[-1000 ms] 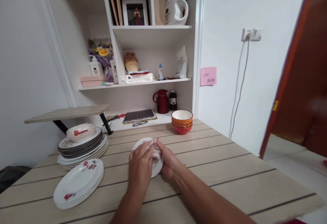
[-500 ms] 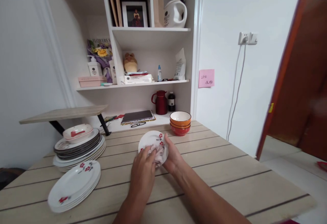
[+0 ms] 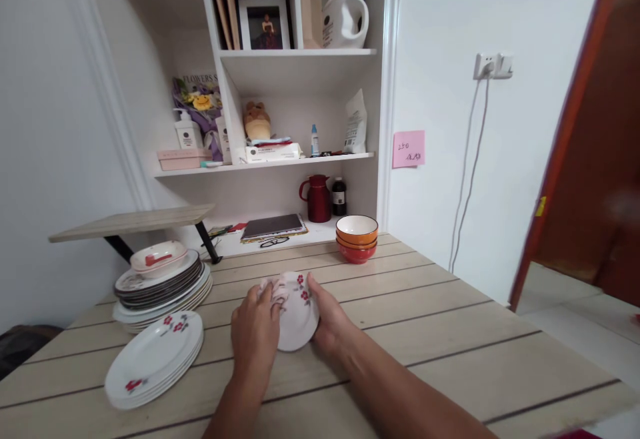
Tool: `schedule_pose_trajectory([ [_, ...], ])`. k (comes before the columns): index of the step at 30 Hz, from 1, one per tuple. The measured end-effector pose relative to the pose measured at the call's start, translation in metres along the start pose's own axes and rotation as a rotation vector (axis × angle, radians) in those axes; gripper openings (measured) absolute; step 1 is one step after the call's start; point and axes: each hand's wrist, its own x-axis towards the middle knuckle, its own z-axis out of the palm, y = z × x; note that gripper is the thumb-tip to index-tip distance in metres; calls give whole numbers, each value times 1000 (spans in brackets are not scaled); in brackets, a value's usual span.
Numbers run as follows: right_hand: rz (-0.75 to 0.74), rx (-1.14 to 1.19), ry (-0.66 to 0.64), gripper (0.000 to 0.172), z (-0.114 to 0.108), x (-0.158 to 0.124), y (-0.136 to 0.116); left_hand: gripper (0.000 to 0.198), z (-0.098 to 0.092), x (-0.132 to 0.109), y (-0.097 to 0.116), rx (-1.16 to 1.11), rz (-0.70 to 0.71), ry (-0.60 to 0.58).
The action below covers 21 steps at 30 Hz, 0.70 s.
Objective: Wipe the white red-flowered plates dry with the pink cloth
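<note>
A small white plate with red flowers (image 3: 299, 312) is tilted up over the middle of the wooden table (image 3: 440, 332). My right hand (image 3: 327, 322) grips its right rim. My left hand (image 3: 256, 335) presses a crumpled pale cloth (image 3: 274, 290) against the plate's left upper edge, fingers closed on the cloth.
A stack of white flowered plates (image 3: 155, 362) lies at the front left. Behind it is a taller pile of mixed plates (image 3: 163, 285) with a small dish on top. Stacked orange bowls (image 3: 357, 237) stand at the table's far edge. Shelves with a red jug (image 3: 317, 199) rise behind.
My left hand has slid the cloth from the plate's centre to its left upper edge, uncovering the red flower pattern. The right hand keeps its hold on the rim.
</note>
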Motion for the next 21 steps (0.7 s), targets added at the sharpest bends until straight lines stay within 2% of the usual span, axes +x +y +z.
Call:
schedule_pose_trajectory([
  [5, -101, 83, -96, 47, -4, -2, -26, 48, 7, -8, 19, -128, 187, -91],
  [7, -113, 82, -102, 46, -6, -1, -27, 51, 10, -10, 24, -173, 257, -103],
  [10, -56, 43, -80, 44, -5, 0, -18, 54, 13, -10, 22, -233, 316, -93],
  [13, 0, 35, -50, 39, -1, -1, -5, 56, 14, -7, 15, -296, 300, -27],
  [16, 23, 11, -39, 39, 3, -2, 2, 59, 13, -4, 11, -342, 216, 61],
  [21, 13, 32, -72, 43, 3, -3, -6, 46, 5, -4, 12, -244, 135, 101],
])
